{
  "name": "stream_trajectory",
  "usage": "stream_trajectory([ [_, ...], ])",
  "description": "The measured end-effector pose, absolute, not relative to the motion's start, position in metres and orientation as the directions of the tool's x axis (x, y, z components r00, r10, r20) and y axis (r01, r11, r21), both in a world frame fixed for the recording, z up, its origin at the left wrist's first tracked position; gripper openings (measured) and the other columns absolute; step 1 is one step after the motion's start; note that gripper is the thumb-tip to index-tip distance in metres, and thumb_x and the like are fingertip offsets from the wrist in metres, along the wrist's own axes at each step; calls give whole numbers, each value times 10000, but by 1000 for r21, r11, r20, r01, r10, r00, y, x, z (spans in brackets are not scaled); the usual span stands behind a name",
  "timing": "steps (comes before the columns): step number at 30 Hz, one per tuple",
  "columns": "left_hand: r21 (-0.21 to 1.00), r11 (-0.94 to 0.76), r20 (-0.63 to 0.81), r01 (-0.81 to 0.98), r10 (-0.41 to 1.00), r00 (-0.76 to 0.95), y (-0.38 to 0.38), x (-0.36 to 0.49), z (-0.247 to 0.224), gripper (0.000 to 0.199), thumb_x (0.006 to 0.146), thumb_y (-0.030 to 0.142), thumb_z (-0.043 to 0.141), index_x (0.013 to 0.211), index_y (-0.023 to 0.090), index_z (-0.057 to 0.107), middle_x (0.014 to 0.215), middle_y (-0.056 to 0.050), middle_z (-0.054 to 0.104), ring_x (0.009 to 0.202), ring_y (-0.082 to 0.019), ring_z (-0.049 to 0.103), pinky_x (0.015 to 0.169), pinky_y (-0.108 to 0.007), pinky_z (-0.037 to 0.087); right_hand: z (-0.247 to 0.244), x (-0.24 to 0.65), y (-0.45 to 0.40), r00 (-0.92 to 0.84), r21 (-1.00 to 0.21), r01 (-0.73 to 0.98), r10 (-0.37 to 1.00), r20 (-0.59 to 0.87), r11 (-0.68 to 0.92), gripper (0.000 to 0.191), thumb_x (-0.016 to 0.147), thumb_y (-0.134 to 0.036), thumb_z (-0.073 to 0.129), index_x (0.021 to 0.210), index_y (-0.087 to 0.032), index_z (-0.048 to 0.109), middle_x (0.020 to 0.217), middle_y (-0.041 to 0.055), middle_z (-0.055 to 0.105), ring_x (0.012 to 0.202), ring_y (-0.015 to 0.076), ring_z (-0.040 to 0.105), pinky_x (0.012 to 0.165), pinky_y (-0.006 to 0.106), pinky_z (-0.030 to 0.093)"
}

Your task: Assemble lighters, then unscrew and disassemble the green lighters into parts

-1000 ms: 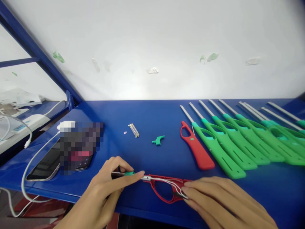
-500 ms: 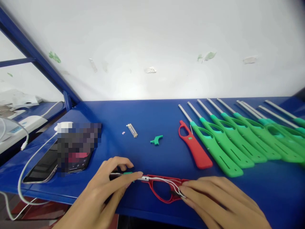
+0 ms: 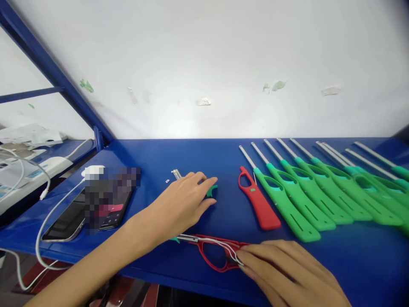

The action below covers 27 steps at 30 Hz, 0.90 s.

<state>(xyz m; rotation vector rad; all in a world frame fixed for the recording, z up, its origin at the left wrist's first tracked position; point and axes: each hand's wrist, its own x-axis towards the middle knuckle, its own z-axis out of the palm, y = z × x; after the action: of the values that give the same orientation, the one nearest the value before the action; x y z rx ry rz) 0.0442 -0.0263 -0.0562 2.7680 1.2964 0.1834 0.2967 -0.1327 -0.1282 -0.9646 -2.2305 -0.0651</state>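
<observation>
My left hand is over the table with thumb and forefinger apart around a small green trigger, which it partly hides. Whether the fingers touch the trigger I cannot tell. At the table's front, my right hand grips the handle end of an opened red lighter casing. Thin white wires run along that casing under the right fingertips. A metal tube extends from its left end, near a bit of green plastic. Behind my left hand, a small clear part with metal is mostly covered.
A red casing half lies right of the trigger. Beside it several green lighters are lined up with metal tubes pointing back. On the left are two phones and a white cable. A white wall stands behind.
My left hand has let go of the metal tube and moved forward and right to the green trigger. My right hand keeps its grip on the red casing. The view has shifted slightly.
</observation>
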Motion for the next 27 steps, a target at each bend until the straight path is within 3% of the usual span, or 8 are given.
stream_trajectory([
  [4,126,-634,72,763,773,630,-24,54,-61,367,1070,133,594,1427,139,679,1155,-109,695,1027,-324,725,862,-504,628,-128,295,-134,-464,-232,668,640,612,707,265,1140,-194,521,1204,-279,764,1071,-66,837,869,129,770,807,274,572],
  [8,174,-615,140,769,788,599,-39,45,-56,496,1117,160,500,1613,174,489,1303,-109,621,1061,-251,707,930,-463,614,-128,296,-135,-465,-246,666,650,601,705,259,1151,-222,515,1220,-278,757,1093,-64,834,889,127,764,829,269,561],
  [10,241,-605,215,759,796,566,-50,39,-52,478,1134,201,474,1612,213,479,1325,-91,593,1004,-193,707,925,-408,609,-128,296,-136,-462,-256,662,653,601,704,260,1154,-224,509,1215,-276,756,1094,-66,831,898,119,760,841,258,555],
  [13,439,-554,306,707,832,462,-71,33,-48,348,1096,211,543,1423,311,609,1200,-12,646,947,-143,719,859,-304,608,-126,295,-137,-444,-278,666,668,597,692,265,1153,-205,504,1206,-279,754,1097,-72,826,907,112,752,845,252,546],
  [16,649,-450,311,614,893,326,-90,31,-53,177,1052,247,673,1188,358,655,1094,64,732,986,-128,758,890,-240,612,-123,293,-137,-426,-293,674,681,595,678,271,1158,-212,492,1180,-281,753,1086,-83,825,890,109,745,827,252,539],
  [18,701,-428,312,571,903,295,-101,30,-60,105,1031,270,736,1058,355,681,1048,93,769,970,-119,776,889,-212,614,-120,291,-137,-410,-287,683,678,610,672,270,1164,-238,491,1135,-277,757,1043,-90,826,851,107,742,801,249,538],
  [24,513,-608,393,606,794,464,-117,19,-82,238,1021,98,686,1097,321,717,1110,69,821,984,-122,785,892,-215,628,-119,293,-138,-421,-287,682,682,598,673,263,1161,-236,501,1177,-277,761,1058,-74,834,875,110,756,835,240,552],
  [27,439,-639,410,631,768,492,-122,17,-83,200,1067,114,622,1112,296,690,1052,58,825,940,-129,763,855,-214,629,-120,296,-139,-447,-290,669,683,578,684,228,1135,-215,554,1220,-274,757,1096,-65,834,898,116,764,834,246,566],
])
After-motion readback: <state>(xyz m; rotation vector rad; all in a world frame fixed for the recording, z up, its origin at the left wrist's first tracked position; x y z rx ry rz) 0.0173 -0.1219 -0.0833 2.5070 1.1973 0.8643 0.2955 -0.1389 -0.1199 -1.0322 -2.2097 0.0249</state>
